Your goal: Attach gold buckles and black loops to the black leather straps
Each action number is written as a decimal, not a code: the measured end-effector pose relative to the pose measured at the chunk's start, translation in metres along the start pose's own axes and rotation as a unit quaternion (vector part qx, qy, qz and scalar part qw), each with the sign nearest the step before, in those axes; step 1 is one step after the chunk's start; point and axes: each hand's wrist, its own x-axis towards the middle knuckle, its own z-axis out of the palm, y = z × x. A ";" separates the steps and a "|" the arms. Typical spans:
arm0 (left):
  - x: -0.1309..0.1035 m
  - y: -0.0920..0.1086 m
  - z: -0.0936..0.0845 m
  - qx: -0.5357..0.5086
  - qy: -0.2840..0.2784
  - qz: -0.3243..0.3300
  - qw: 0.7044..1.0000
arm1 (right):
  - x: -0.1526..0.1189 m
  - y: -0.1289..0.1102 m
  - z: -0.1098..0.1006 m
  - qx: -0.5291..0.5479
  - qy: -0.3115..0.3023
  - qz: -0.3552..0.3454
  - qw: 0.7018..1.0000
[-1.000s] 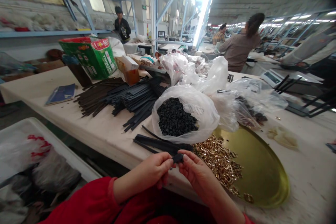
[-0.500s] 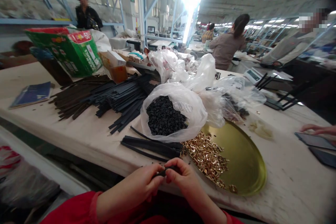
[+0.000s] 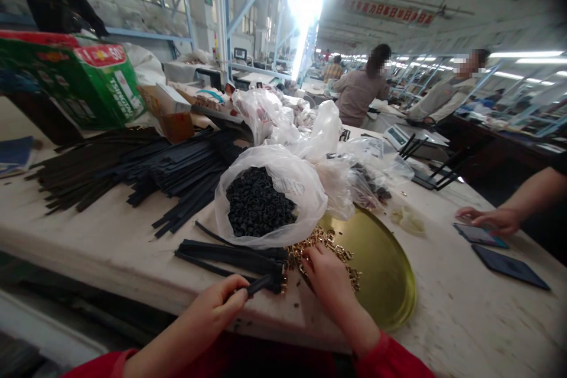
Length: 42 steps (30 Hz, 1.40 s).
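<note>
A short black strap [image 3: 261, 284] sticks out to the right from my left hand [image 3: 224, 301], pinched between thumb and fingers. My right hand [image 3: 328, 274] reaches over the near left side of a round gold tray [image 3: 394, 283], its fingertips curled down among small gold buckles [image 3: 325, 239]. What those fingertips grip, if anything, is hidden. Just beyond the left hand lies a bundle of black straps [image 3: 230, 257] with gold buckles at their right end. Behind it stands an open white plastic bag [image 3: 310, 180] full of small black loops [image 3: 259, 204].
Long dark strips [image 3: 172, 159] are spread at the left, before a green box [image 3: 106, 85]. More clear bags [image 3: 372, 162] sit behind the tray. At the right, another person's hand [image 3: 500, 220] touches a phone [image 3: 481, 235] beside a dark flat case [image 3: 509, 266]. Other people stand farther back.
My hands were together on a small black piece at the table edge. Now they are apart: the left holds a strap, the right is at the gold buckles. The view has shifted right.
</note>
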 end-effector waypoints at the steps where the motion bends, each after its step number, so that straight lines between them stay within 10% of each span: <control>1: 0.001 0.001 0.003 -0.002 0.004 -0.005 1.000 | 0.008 0.006 0.000 -0.047 -0.002 -0.003 0.999; 12: -0.005 0.009 0.015 -0.058 -0.008 -0.039 0.998 | 0.009 0.005 -0.016 0.109 -0.009 -0.033 0.993; 16: -0.002 0.028 0.013 -0.060 0.013 0.026 0.998 | -0.019 -0.024 -0.025 0.526 -0.116 0.039 0.841; 20: -0.006 0.035 0.015 -0.118 -0.019 -0.004 0.993 | -0.034 -0.047 -0.015 0.697 -0.076 0.125 0.702; 31: -0.007 0.027 0.021 -0.189 -0.010 -0.080 0.979 | -0.045 -0.083 -0.005 0.807 -0.011 0.171 0.565; 37: -0.007 0.019 0.031 -0.112 0.070 0.012 0.991 | -0.046 -0.090 0.003 0.811 -0.002 0.190 0.553; 42: -0.010 0.014 0.031 -0.098 0.062 0.069 0.991 | -0.048 -0.094 0.006 0.755 -0.029 0.185 0.628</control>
